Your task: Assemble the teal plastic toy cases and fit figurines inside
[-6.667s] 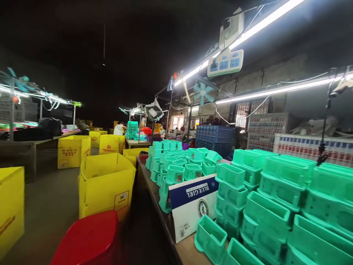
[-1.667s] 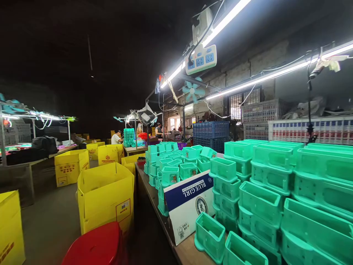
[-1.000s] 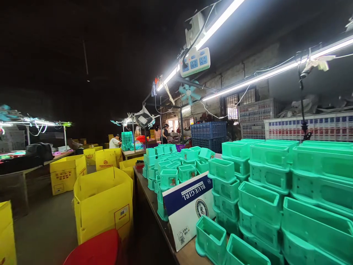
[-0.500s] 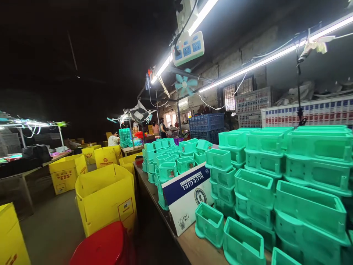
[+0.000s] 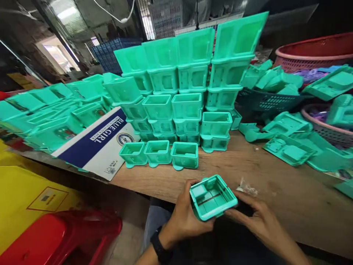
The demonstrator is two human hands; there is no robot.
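Observation:
A green plastic box-shaped housing [image 5: 213,208], its open side facing up, is held above the near edge of the table. My left hand [image 5: 186,217] wraps round its left side and underside. At its right corner, my right hand [image 5: 255,215] grips it between thumb and fingers. A dark band circles the left wrist. Just beyond, three similar green housings [image 5: 157,152] stand in a short row on the wooden table [image 5: 226,165]. Taller stacks of green housings [image 5: 187,106] rise behind them. A crumpled clear plastic scrap [image 5: 247,187] lies near the right hand.
A BLUE GIRL carton panel [image 5: 102,143] leans at the left, before more green housings [image 5: 55,127]. Loose green parts [image 5: 292,147] lie at the right, near a pink basket [image 5: 331,129], a dark basket [image 5: 267,101] and a red basket [image 5: 314,53]. A red stool [image 5: 55,235] stands at lower left.
The view has swung down and to the right, onto the near table. Both hands have come into view with a green housing between them; neither was visible before.

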